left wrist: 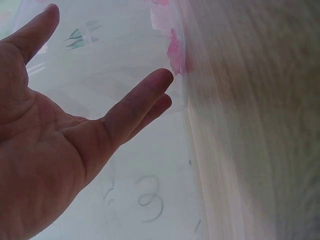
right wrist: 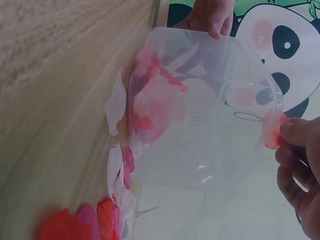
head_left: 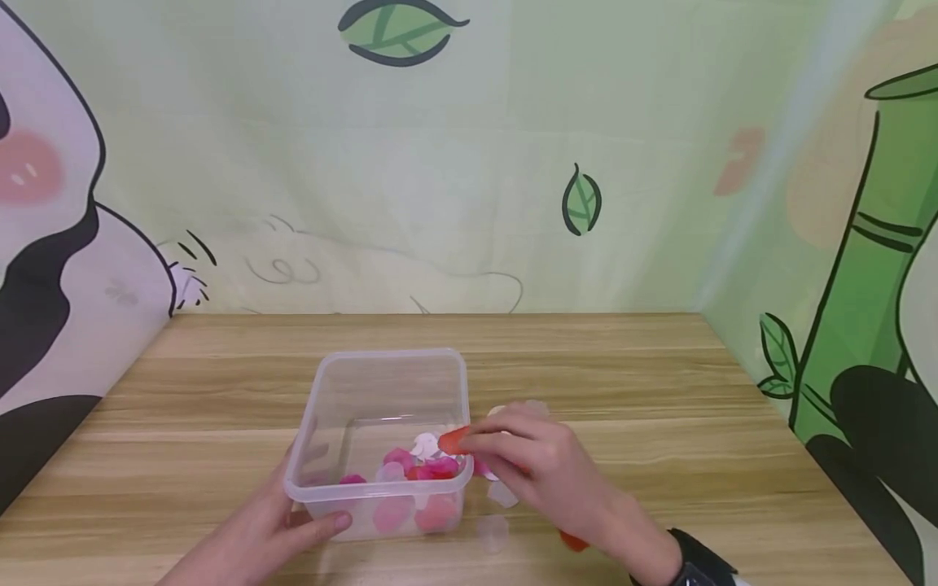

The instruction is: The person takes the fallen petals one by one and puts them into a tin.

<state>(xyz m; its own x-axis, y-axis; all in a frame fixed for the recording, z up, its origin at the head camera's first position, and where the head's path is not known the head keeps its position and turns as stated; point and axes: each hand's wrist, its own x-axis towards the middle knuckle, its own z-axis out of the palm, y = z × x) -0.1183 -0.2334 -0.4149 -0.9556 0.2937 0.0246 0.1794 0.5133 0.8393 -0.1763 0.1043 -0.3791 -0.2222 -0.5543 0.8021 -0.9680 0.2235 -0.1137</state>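
The left hand [head_left: 274, 525], spread wide, is touching the box [head_left: 366, 491]; the right hand [head_left: 550, 465] is pinching a petal [head_left: 451, 442] at its rim; releasing early is risking a miss.

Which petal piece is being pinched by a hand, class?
The orange-red petal piece, pinched by the right hand at the clear container's rim; the other pieces lie inside the container or on the table.

Panda backdrop [head_left: 469, 163] behind wooden table [head_left: 615, 366]
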